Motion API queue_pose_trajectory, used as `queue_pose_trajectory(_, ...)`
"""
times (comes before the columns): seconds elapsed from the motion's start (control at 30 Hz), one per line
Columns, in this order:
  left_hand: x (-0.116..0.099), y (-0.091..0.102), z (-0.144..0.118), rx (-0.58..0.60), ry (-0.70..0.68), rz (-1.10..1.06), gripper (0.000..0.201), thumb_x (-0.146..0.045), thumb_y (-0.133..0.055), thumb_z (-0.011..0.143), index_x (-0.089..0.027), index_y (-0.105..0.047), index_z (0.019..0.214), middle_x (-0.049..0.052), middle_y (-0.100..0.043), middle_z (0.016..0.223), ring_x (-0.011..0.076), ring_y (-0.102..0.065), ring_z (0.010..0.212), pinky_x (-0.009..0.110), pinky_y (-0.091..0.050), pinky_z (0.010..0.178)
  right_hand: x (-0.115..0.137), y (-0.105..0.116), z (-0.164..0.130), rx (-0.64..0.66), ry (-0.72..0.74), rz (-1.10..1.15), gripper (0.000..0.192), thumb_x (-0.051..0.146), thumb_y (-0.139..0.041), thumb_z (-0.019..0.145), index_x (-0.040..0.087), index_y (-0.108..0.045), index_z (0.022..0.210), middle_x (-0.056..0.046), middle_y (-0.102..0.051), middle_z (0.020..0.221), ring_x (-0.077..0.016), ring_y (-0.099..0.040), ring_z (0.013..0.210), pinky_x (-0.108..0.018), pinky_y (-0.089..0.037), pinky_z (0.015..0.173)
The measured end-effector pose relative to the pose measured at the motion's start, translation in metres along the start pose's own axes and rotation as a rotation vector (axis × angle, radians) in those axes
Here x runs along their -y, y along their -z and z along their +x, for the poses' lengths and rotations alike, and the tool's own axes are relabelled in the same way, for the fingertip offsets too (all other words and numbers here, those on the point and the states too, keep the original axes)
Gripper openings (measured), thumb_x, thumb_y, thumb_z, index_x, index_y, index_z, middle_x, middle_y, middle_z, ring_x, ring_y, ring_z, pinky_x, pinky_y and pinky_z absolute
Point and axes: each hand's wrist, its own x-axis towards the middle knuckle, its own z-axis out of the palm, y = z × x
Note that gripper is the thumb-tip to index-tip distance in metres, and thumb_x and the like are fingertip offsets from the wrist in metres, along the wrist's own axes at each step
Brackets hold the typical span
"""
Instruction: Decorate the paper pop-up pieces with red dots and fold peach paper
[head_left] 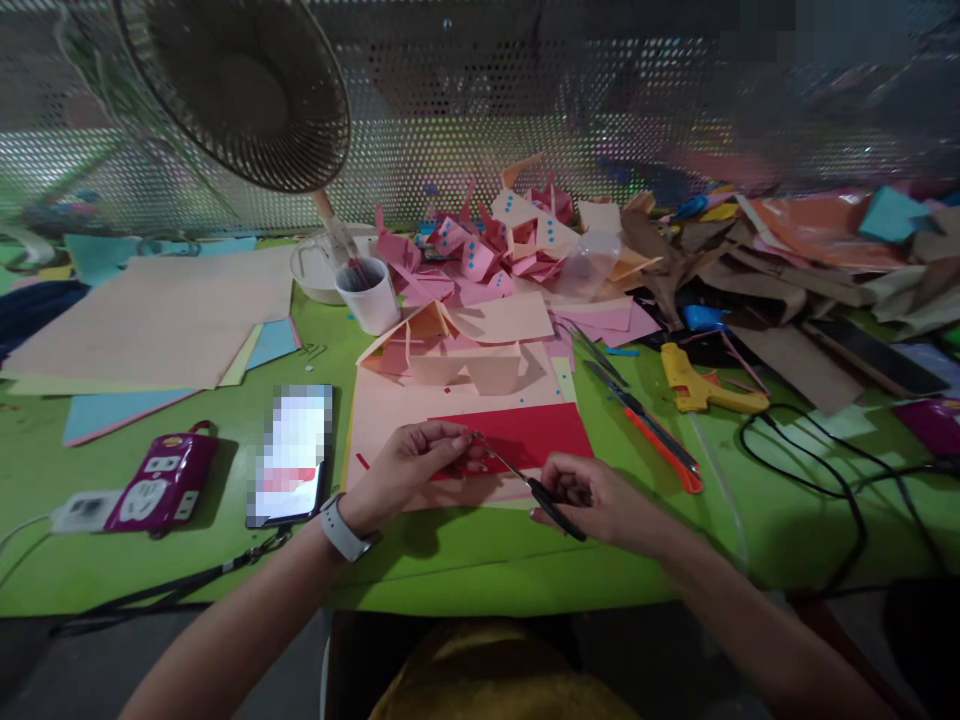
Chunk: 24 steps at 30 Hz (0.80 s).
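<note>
My right hand [596, 500] is closed around the black handle of a pair of scissors [553, 508]. Their thin metal blades point up and left, the tips reaching the fingers of my left hand [412, 460]. That hand is pinched, thumb against fingers; whatever small thing it may hold is too small to make out. Below both hands lies a flat sheet of red paper [551, 430], on top of pale pink sheets [390, 415]. Folded pale paper pieces [469, 368] stand just behind the red sheet. A tiny red strip [362, 461] rests left of my left hand.
To the right lie an orange cutter knife [667, 450], a yellow glue gun [705, 385] and black cables [795, 480]. A phone [296, 450] and a purple power socket [169, 480] are on the left. Behind stand a white cup [371, 300], a fan [247, 90] and folded pink papers [480, 250].
</note>
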Motion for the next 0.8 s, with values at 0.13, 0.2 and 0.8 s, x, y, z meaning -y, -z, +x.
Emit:
queue_pose_trajectory(0.13,0.0003,0.0009,0.0004,0.006,-0.002,0.018,0.032,-0.039,-0.080,0.074,-0.013,-0.073,0.091,0.007,-0.077,0.084,0.0143,-0.071,0.079,0.024,-0.057,0.075,0.0021,-0.0003,0.0003,-0.006,-0.016,0.013,0.049,0.049,-0.085,0.060,0.019,-0.047,0.071,0.008,-0.043,0.058,-0.0060,-0.037,0.052,-0.019,-0.028,0.046)
queue_pose_trajectory(0.2,0.0003,0.0010,0.0005,0.007,-0.005,0.027,0.033,-0.040,-0.080,0.074,-0.013,-0.073,0.092,0.007,-0.077,0.084,0.0140,-0.071,0.078,0.025,-0.057,0.075,0.0020,-0.0005,0.0008,-0.005,-0.024,0.029,0.050,0.050,-0.085,0.060,0.019,-0.047,0.070,0.008,-0.044,0.057,-0.0061,-0.038,0.052,-0.019,-0.029,0.047)
queue_pose_trajectory(0.8,0.0015,0.0017,0.0025,-0.010,-0.007,0.054,0.033,-0.040,-0.080,0.074,-0.012,-0.073,0.091,0.009,-0.077,0.086,0.0164,-0.072,0.079,0.027,-0.056,0.077,0.0048,-0.0019,0.0019,-0.033,-0.042,0.040,0.055,0.055,-0.086,0.054,0.020,-0.045,0.066,0.009,-0.043,0.054,-0.0054,-0.036,0.048,-0.020,-0.029,0.045)
